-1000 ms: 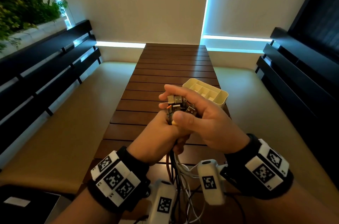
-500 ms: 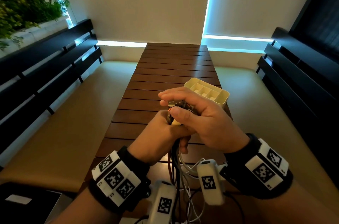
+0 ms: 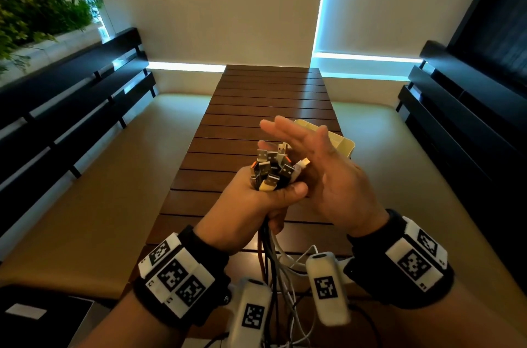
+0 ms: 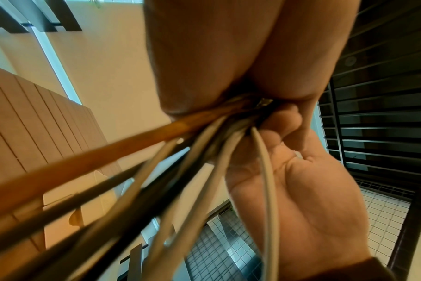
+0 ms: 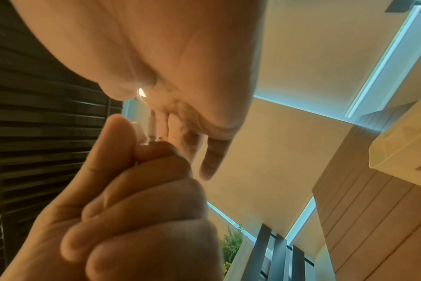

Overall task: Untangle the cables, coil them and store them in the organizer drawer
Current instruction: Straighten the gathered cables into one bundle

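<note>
Counter (image 3: 271,108): dark slatted wood, smooth with a slight sheen. Organizer drawer (image 3: 343,142): cream matt plastic. Cable plugs (image 3: 271,168): bare metal shells on smooth plastic-sheathed cables (image 4: 156,163).

My head camera looks down at my hands over the table (image 3: 265,108), and each wrist camera looks up, very close, at my fist (image 5: 132,218).

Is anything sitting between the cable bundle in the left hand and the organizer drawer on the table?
Only the right hand. It is open, fingers straight, beside the plugs of the cable bundle that the left hand grips, and it covers part of the organizer drawer behind it. The table shows nothing else in between.
</note>
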### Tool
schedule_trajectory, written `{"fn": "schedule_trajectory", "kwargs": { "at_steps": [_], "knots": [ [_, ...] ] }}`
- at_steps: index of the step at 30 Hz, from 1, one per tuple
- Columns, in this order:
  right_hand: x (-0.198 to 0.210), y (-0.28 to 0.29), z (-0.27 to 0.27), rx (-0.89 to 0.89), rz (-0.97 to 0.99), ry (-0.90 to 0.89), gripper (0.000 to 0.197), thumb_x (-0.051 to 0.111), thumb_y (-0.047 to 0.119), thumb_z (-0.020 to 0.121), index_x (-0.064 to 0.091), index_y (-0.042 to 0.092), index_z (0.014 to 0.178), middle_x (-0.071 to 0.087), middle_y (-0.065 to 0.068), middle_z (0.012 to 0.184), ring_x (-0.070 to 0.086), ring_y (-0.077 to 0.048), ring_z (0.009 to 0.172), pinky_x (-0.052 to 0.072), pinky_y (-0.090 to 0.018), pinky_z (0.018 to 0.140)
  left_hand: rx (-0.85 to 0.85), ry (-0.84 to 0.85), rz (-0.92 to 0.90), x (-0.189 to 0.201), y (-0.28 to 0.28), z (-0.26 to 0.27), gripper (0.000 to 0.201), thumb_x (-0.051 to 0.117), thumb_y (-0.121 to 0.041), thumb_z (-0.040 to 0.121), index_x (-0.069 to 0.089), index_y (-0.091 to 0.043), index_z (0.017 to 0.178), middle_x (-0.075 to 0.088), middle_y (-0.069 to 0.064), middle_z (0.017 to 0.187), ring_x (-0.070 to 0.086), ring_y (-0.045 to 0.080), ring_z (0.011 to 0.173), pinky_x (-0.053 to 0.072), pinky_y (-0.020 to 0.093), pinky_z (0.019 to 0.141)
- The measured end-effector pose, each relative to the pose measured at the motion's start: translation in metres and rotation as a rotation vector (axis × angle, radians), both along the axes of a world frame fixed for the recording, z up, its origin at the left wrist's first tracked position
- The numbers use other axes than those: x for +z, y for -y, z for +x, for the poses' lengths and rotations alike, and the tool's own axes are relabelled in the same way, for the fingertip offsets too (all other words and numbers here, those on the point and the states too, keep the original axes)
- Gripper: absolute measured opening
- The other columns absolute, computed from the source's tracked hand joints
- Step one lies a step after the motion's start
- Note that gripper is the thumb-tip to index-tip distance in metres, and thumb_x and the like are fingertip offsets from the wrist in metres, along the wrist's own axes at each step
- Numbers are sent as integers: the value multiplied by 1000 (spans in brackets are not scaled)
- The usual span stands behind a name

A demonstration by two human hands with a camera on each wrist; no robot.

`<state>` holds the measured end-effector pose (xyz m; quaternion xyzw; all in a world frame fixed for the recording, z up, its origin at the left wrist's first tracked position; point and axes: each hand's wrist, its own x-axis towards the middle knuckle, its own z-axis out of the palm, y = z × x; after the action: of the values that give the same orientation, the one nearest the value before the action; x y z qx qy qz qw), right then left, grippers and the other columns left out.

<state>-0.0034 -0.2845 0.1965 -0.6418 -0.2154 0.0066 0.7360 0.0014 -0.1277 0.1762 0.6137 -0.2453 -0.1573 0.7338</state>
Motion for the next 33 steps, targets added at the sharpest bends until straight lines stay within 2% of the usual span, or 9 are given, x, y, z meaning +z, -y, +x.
{"fn": "schedule_trajectory", "kwargs": {
  "at_steps": [5,9,13,16,20,24,26,31,33],
  "knots": [
    [-4,1,-1,65,-30,1,52,30,47,98,48,25,141,52,2,147,55,-30,128,57,-39,85,-24,-5,-44,-2,0,2,28,70,-21,84,56,3,82,46,2,49,47,19,41,45,30,49],
    [2,-2,-3,92,-146,12,55,32,54,95,49,30,142,60,-9,133,69,-38,91,60,-44,62,-47,16,-44,0,2,2,26,69,-20,86,57,2,78,50,4,50,51,21,43,47,29,52],
    [1,2,0,-1,-109,42,57,31,54,94,45,27,142,54,3,144,55,-19,129,50,-48,102,-3,1,-50,0,2,3,25,66,-14,88,55,8,90,40,2,49,44,18,40,43,28,46],
    [-3,5,3,-117,-6,29,40,52,41,94,59,19,126,65,-1,119,62,-23,113,52,-47,94,7,21,-55,1,-1,5,13,66,-14,88,67,-18,76,39,1,49,42,17,40,42,28,47],
    [-7,9,1,-220,-85,86,13,59,21,89,68,18,98,68,-11,91,63,-40,88,54,-58,78,-3,10,-67,0,-3,7,7,68,-20,86,66,-17,80,43,0,49,44,17,40,43,27,48],
    [-2,9,0,-205,-140,155,13,56,15,91,68,18,96,71,4,88,69,-16,85,58,-29,75,-23,-4,-55,-1,0,8,8,66,-14,89,61,-11,83,45,2,48,46,18,39,44,28,47],
    [-3,11,2,-216,-152,155,12,58,16,91,68,19,96,71,7,88,68,-12,84,55,-24,74,-35,-27,-53,-1,0,8,9,65,-14,90,59,-10,84,42,0,48,43,17,39,42,27,46],
    [-1,14,5,-177,-104,144,33,56,28,93,64,12,121,68,-9,115,66,-32,102,57,-47,87,-52,-72,-68,-1,2,8,14,66,-17,88,59,-7,82,36,-1,49,38,14,39,39,26,46],
    [1,13,4,-117,-151,150,34,50,21,99,60,10,130,68,-10,119,64,-28,113,53,-45,97,-57,-70,-66,-2,3,9,25,67,-21,86,55,0,83,37,0,49,39,15,39,39,26,46]
  ]
}}
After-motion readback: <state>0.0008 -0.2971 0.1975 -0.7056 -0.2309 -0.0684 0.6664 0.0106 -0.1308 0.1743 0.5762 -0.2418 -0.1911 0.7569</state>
